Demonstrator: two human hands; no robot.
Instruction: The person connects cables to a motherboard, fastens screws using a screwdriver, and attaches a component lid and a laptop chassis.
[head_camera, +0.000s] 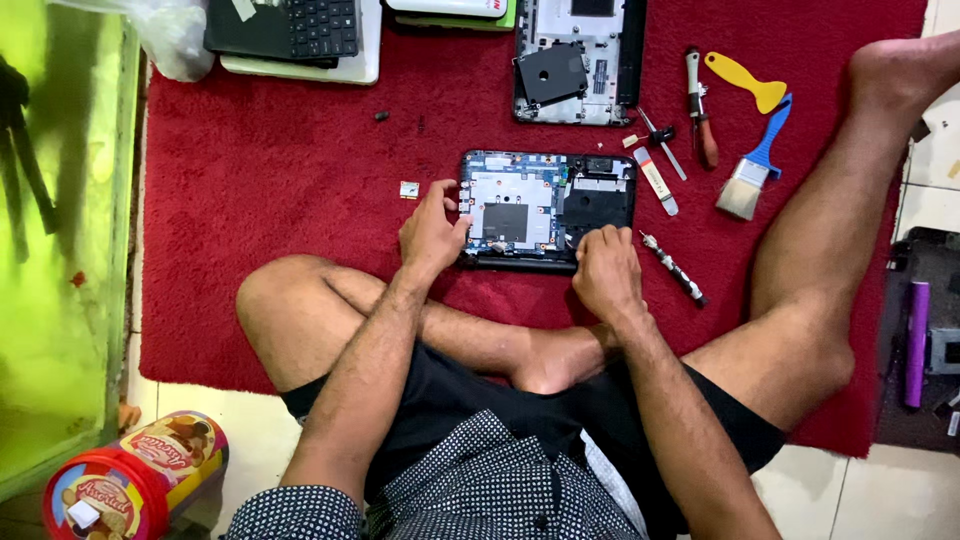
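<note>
- Red carpet, tools scattered beside an opened laptop.
- Left hand grips the laptop's left edge.
- Right hand curled on its front edge; grip unclear.

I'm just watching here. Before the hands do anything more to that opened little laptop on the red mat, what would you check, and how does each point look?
1. Left hand steadies the opened laptop at its left edge: ok.
2. Right hand at its front edge: ok; any tool in it: cannot tell.
3. Laptop flat on red mat: ok.
4. Screwdriver bit beside right hand: ok.
5. Small loose part lies off the board: ok.
</note>
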